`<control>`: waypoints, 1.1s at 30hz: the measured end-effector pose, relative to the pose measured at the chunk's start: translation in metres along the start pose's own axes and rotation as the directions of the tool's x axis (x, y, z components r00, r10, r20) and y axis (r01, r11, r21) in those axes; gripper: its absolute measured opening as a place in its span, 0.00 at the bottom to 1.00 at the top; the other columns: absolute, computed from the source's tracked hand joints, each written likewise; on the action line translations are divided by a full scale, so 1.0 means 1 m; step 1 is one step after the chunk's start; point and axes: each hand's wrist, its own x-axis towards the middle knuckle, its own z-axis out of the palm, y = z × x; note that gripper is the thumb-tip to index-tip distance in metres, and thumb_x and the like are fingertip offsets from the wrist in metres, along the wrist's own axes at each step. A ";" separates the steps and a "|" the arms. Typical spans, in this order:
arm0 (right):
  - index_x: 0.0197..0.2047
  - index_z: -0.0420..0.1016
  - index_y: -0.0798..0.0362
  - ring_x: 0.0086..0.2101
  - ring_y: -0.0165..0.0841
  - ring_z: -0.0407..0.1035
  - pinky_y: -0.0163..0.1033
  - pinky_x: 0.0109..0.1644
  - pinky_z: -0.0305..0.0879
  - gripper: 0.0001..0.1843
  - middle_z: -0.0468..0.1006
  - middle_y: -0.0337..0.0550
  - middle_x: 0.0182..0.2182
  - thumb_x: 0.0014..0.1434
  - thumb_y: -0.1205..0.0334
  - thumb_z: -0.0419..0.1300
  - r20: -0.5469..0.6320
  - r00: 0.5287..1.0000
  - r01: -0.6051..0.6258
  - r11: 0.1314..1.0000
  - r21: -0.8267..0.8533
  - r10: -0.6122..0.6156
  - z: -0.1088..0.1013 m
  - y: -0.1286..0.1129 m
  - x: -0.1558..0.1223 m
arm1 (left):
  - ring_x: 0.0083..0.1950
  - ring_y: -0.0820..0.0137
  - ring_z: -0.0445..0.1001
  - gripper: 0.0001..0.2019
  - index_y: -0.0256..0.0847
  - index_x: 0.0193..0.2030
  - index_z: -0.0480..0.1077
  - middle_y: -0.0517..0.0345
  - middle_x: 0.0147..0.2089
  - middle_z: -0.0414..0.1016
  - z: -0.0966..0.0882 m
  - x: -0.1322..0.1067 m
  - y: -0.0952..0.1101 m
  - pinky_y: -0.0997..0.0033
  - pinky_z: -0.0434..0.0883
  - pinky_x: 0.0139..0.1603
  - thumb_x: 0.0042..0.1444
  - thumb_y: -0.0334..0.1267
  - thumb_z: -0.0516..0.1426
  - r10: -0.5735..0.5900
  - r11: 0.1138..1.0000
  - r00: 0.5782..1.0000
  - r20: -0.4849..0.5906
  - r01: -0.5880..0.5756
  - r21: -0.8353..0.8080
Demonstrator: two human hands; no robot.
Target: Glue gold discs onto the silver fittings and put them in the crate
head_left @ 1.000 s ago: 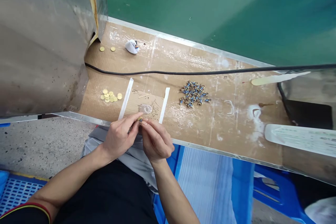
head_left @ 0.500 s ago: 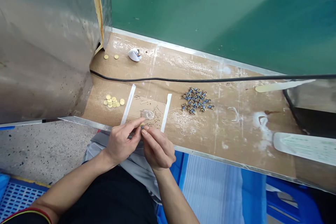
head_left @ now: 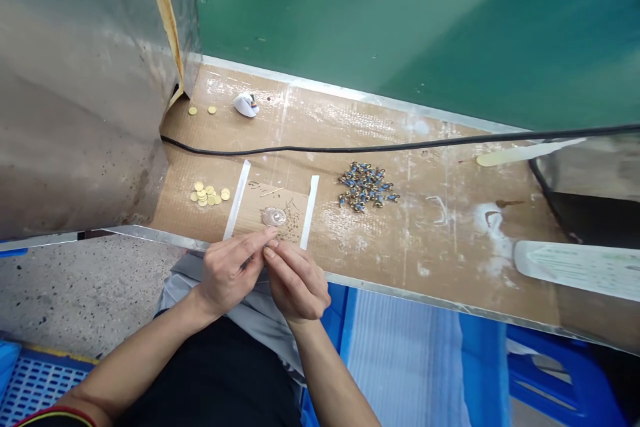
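My left hand [head_left: 230, 273] and my right hand [head_left: 297, 280] meet at the front edge of the cardboard-covered bench, thumbs and fingertips pinched together. Between them is a tiny piece, nearly hidden now; a gold disc showed there half a second ago. Just beyond the fingertips sits a small clear round dish [head_left: 274, 216] with glossy contents. It rests on a cardboard patch [head_left: 255, 203] marked with brown specks, and a thin stick [head_left: 272, 192] lies behind it. Several gold discs [head_left: 211, 195] are heaped to the left. On the right lies a pile of small blue-and-gold pieces [head_left: 367, 187].
A black cable [head_left: 310, 149] crosses the bench. Behind it lie a crumpled white piece [head_left: 246, 105] and two gold discs [head_left: 203, 110]. A metal panel [head_left: 80, 93] rises at left. Pale flat strips [head_left: 575, 267] are at right; a blue stool [head_left: 565, 373] stands below.
The view has shifted slightly, so the bench items appear a little further left. My hands stay pinched together, and the gold disc between the fingertips has become almost covered.
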 end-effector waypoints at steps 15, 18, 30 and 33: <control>0.75 0.78 0.50 0.51 0.41 0.89 0.44 0.54 0.92 0.37 0.91 0.52 0.55 0.67 0.79 0.73 -0.020 0.999 -0.046 0.999 0.008 0.047 -0.016 -0.011 0.007 | 0.48 0.68 0.93 0.20 0.44 0.66 0.82 0.56 0.55 0.92 0.003 0.001 0.014 0.74 0.88 0.56 0.71 0.26 0.67 -0.147 0.989 0.989 -0.003 0.147 0.005; 0.76 0.76 0.43 0.51 0.40 0.89 0.44 0.53 0.92 0.38 0.91 0.48 0.56 0.68 0.76 0.74 -0.027 0.984 -0.175 0.985 0.007 0.175 -0.020 -0.015 0.009 | 0.45 0.69 0.93 0.13 0.43 0.59 0.85 0.57 0.51 0.93 0.004 -0.001 0.013 0.75 0.88 0.54 0.71 0.27 0.66 -0.183 0.983 0.983 0.025 0.182 0.014; 0.61 0.85 0.50 0.56 0.32 0.85 0.37 0.66 0.83 0.13 0.91 0.44 0.53 0.76 0.68 0.68 0.047 0.984 -0.171 0.983 -0.060 0.174 -0.031 -0.012 -0.011 | 0.48 0.61 0.92 0.15 0.46 0.58 0.88 0.54 0.53 0.93 0.005 -0.009 0.033 0.65 0.86 0.55 0.71 0.48 0.69 -0.390 0.921 0.914 0.111 0.385 0.068; 0.60 0.86 0.50 0.57 0.31 0.85 0.35 0.69 0.80 0.12 0.91 0.43 0.54 0.76 0.67 0.68 0.069 0.981 -0.173 0.977 -0.121 0.183 -0.039 -0.014 -0.020 | 0.52 0.59 0.91 0.20 0.45 0.61 0.87 0.53 0.55 0.92 0.012 -0.013 0.047 0.62 0.86 0.61 0.69 0.51 0.71 -0.432 0.900 0.893 0.130 0.436 -0.002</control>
